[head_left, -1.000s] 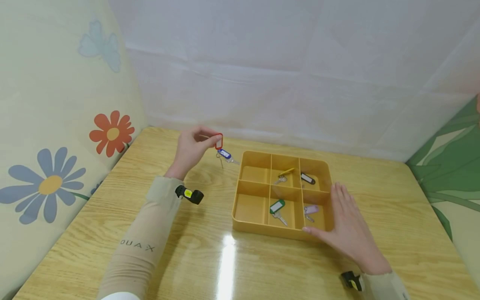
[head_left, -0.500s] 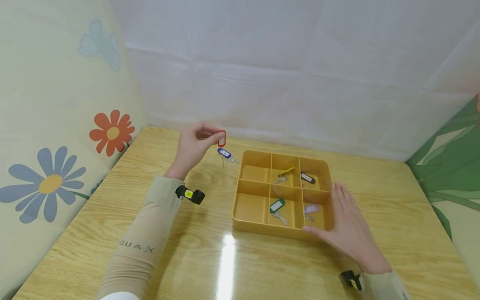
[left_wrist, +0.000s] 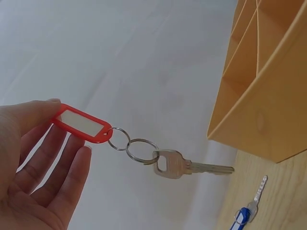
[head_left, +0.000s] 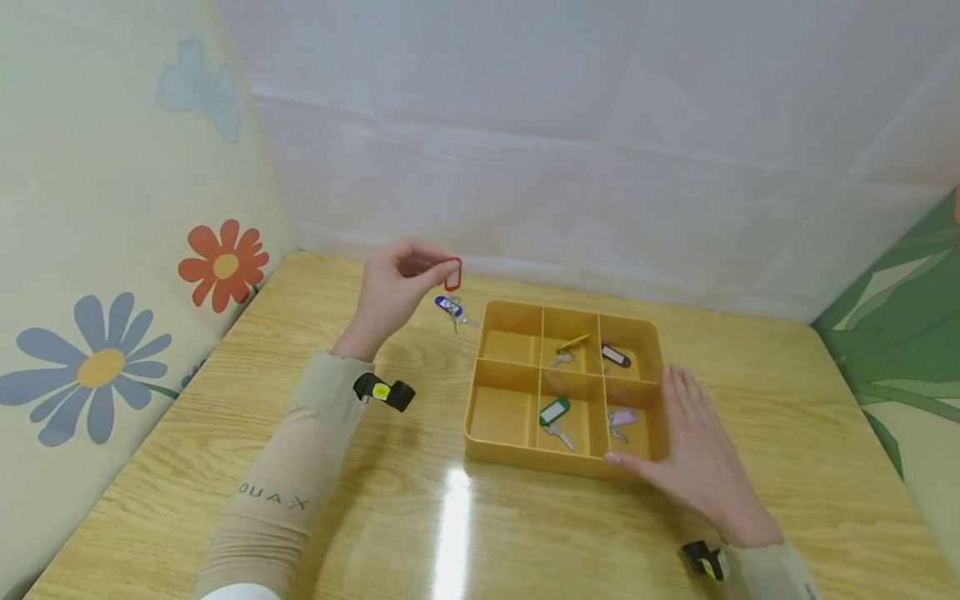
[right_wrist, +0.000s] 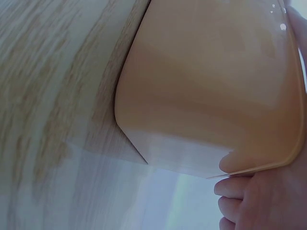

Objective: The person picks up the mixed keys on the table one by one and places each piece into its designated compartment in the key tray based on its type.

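Note:
My left hand point(head_left: 397, 283) pinches a red key tag point(head_left: 453, 275) between thumb and fingers, raised over the table left of a yellow box. From the tag hang two linked rings and a key point(left_wrist: 172, 165), best seen in the left wrist view. Below lies a blue-tagged key point(head_left: 448, 305) on the table, partly behind the hanging key in the head view. The yellow six-compartment box point(head_left: 502, 455) stands just to the right. At its front right corner my right hand point(head_left: 708, 458) rests with straight fingers along the right wall and the thumb at the front rim.
Inside the box are keys with a yellow tag point(head_left: 573, 343), a black tag point(head_left: 616, 357), a green tag point(head_left: 554, 412) and a lilac tag point(head_left: 623, 418). A white cloth point(head_left: 525, 167) hangs behind the wooden table point(head_left: 375, 517).
My left hand has moved slightly right and up with the red key tag, and its key now hangs in front of the blue-tagged key. The right hand and box stay put.

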